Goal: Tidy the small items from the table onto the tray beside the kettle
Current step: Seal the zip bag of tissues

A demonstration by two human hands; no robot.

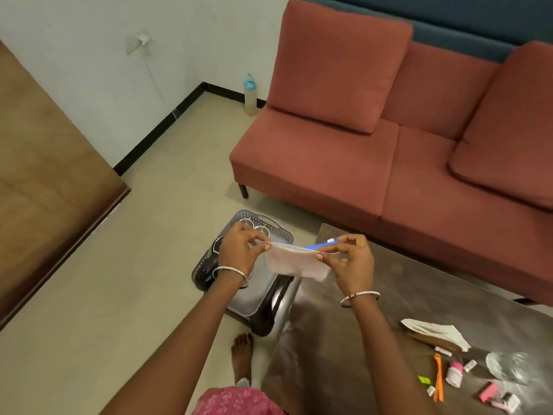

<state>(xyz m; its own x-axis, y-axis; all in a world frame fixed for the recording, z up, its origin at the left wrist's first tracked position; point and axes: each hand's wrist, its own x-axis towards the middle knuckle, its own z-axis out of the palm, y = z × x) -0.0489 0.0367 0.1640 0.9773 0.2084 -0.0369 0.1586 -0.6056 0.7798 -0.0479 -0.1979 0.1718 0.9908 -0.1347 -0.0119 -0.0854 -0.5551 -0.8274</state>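
Left hand (239, 250) and right hand (350, 262) pinch pouch (294, 260) top edge, above tray (284, 232). Small items (457, 375) at 4 o'clock on table (374, 295).

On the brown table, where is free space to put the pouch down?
The brown table is bare along its near-left part, below the right hand. Its near-right corner is crowded: white paper packets, orange strip, pink items.

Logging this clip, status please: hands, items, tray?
Left hand and right hand both pinching a clear pouch above the tray. Small items on the table. Nothing blocking.
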